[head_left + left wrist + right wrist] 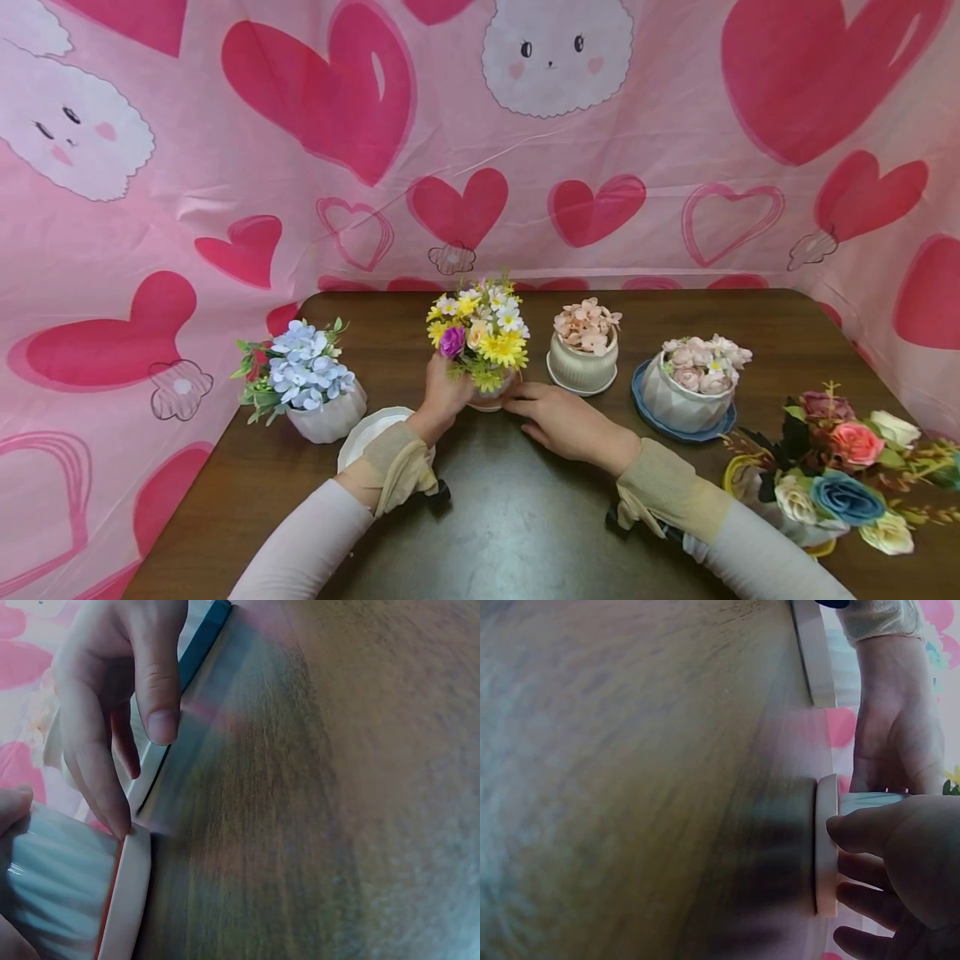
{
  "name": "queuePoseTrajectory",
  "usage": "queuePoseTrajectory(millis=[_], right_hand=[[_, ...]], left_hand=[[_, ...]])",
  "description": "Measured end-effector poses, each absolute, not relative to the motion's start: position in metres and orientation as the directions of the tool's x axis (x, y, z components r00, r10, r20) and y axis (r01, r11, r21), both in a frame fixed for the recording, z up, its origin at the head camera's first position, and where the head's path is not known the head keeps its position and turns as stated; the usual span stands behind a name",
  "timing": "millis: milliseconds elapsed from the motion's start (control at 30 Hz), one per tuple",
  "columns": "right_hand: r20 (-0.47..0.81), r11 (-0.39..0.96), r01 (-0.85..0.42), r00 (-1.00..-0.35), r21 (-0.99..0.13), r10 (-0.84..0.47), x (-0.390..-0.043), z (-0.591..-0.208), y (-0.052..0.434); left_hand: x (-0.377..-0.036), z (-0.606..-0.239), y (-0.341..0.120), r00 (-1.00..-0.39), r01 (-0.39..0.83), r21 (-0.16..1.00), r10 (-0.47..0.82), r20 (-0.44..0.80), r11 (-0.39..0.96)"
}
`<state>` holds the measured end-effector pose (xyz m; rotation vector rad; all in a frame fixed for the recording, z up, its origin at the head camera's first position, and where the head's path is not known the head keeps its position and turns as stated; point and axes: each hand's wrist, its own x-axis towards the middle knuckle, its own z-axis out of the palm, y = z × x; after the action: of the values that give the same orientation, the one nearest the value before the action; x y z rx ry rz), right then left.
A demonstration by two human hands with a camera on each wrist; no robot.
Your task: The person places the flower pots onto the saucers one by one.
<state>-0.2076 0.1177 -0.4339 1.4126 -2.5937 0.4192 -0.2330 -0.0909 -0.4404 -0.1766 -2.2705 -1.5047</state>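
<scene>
Dark wooden table (525,517), both hands on yellow-flower pot (491,398), saucer rim (826,847) only wrist-visible

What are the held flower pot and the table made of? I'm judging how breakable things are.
The ribbed pot looks like glazed white ceramic, going by its smooth sheen, on a saucer with a similar look. The table appears to be dark wood or wood-look laminate, showing grain and a matte finish.

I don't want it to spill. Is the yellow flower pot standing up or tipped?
Upright: the pot sits flat on its saucer, flowers pointing up.
</scene>
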Motion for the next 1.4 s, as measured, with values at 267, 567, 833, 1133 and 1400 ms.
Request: queuePoseTrajectory(millis=[267,567,833,1133,1400], right_hand=[[0.265,0.529,-0.832,-0.555,-0.168,-0.788,-0.2075,-0.4348,0.1179],[0.261,0.534,-0.828,-0.561,-0.175,-0.785,-0.2061,-0.4332,0.1185],[0.254,0.532,-0.829,-0.559,-0.174,-0.789,-0.2060,-0.4329,0.1181],[0.241,0.529,-0.829,-0.559,-0.181,-0.793,-0.2063,-0.4325,0.1176],[0.239,0.530,-0.829,-0.559,-0.180,-0.794,-0.2071,-0.4316,0.1176]], left_hand=[[-0.2331,-0.4427,-0.0913,-0.898,0.352,0.845,-0.109,0.426,0.402],[-0.2332,-0.4394,-0.0910,-0.914,0.309,0.834,-0.099,0.393,0.457],[-0.2331,-0.4392,-0.0906,-0.925,0.290,0.833,-0.087,0.371,0.472],[-0.2330,-0.4389,-0.0900,-0.934,0.263,0.837,-0.092,0.346,0.480],[-0.2347,-0.4399,-0.0919,-0.937,0.270,0.834,-0.069,0.343,0.482]])
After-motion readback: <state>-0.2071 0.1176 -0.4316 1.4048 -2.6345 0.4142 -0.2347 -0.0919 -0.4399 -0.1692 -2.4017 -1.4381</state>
